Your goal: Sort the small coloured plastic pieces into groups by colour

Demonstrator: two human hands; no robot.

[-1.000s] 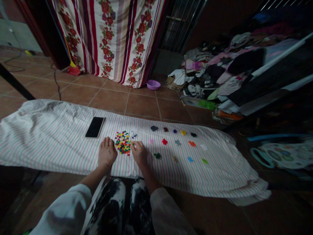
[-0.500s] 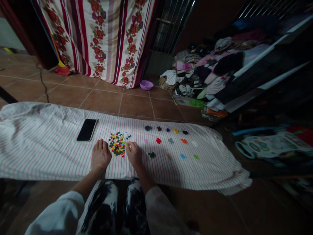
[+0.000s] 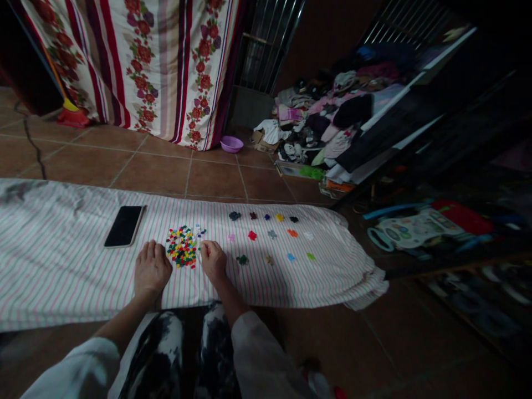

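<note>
Vs. 0.5 s ago, view's swinging right; L hand (image 3: 153,269) is staying flat, just left of the coloured pcs (image 3: 182,247); R hand (image 3: 214,261) is staying curled just right of them (can't tell if gripping one). Sorted clusters (image 3: 252,235) are sitting farther right; phone (image 3: 123,227) is lying beyond L hand. Striped cloth (image 3: 307,282) is extending nearer than both hands and stretching past clusters to its R edge.

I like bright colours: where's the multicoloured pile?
In the head view, the multicoloured pile lies left of centre on the striped cloth, between the left hand and right hand.
</note>
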